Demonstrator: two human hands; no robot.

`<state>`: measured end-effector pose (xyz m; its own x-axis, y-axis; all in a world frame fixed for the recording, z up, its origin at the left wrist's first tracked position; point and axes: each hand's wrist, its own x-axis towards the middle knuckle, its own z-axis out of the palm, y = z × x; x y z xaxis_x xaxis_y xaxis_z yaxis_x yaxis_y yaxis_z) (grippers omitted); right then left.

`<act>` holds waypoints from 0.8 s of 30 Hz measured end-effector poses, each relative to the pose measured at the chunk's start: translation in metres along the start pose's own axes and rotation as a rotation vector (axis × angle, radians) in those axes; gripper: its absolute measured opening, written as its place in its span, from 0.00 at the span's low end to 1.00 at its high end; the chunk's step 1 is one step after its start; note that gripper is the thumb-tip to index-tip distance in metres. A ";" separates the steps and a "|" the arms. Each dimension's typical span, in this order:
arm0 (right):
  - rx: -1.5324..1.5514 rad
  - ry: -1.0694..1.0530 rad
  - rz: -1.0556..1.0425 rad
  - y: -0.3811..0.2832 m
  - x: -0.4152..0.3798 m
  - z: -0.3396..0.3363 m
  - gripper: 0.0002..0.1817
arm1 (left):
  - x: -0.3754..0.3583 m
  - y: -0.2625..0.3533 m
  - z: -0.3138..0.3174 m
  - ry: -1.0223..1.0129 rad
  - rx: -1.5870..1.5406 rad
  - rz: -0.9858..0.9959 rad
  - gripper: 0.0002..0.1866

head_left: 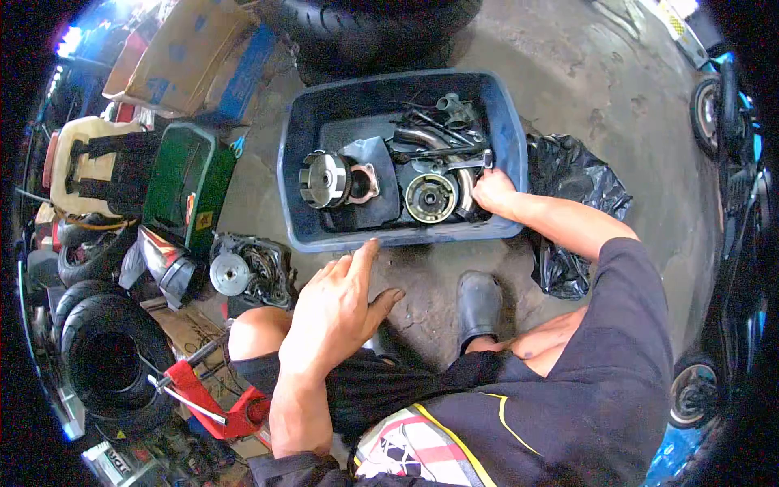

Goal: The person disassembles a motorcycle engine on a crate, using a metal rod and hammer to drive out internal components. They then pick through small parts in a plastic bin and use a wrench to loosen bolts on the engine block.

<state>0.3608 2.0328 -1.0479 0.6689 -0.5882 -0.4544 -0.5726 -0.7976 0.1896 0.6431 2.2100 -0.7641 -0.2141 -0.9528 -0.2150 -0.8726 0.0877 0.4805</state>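
The right hand (pixel 493 191) closes at the bin's (pixel 389 242) right wall, perhaps round a metal part (pixel 466 188), its fingertips hidden. The left hand (pixel 337 296), empty, opens near the front edge.

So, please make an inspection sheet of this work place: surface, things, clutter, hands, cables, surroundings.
Surface: stained floor, plastic tub on it.
Job's things: slotted metal drum and round metal part, inside the tub.
Clutter: black plastic bag at right, green bin at left.
Hands: left hand open, near the tub's rim; right hand among metal parts, grip unclear.
Cables: nothing seen clearly.
Surroundings: tires at left, cardboard box behind green bin.
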 end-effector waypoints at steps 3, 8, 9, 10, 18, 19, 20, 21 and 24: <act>0.009 0.059 -0.034 0.005 0.003 0.002 0.10 | -0.006 -0.004 0.001 0.002 0.059 0.012 0.33; 0.042 0.046 -0.029 0.008 0.010 0.009 0.10 | -0.010 -0.003 -0.002 0.013 0.004 0.019 0.33; 0.038 0.047 -0.027 0.010 0.010 0.011 0.10 | -0.011 -0.002 -0.004 0.001 0.016 0.009 0.34; 0.065 0.057 -0.050 0.012 0.011 0.011 0.10 | -0.012 -0.002 -0.006 -0.010 0.025 -0.001 0.34; 0.414 -0.176 -0.005 0.021 -0.006 -0.071 0.10 | -0.026 -0.011 -0.013 0.050 -0.031 -0.060 0.33; 0.590 -0.105 -0.144 0.026 -0.003 -0.072 0.10 | -0.027 -0.012 -0.014 0.067 -0.019 -0.071 0.33; 0.958 -0.107 -0.131 0.019 -0.011 -0.095 0.10 | -0.027 -0.015 -0.013 0.071 -0.022 -0.085 0.33; 1.324 -0.109 -0.115 0.009 -0.023 -0.126 0.10 | -0.026 -0.018 -0.011 0.121 -0.053 -0.068 0.32; 1.905 -0.164 -0.178 -0.020 -0.035 -0.179 0.12 | -0.018 -0.022 -0.011 0.210 -0.122 -0.064 0.31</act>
<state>0.4335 2.0456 -0.8802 0.7901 -0.4211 -0.4455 -0.2744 0.4069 -0.8713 0.6708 2.2215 -0.7616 -0.0532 -0.9959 -0.0727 -0.8192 0.0019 0.5735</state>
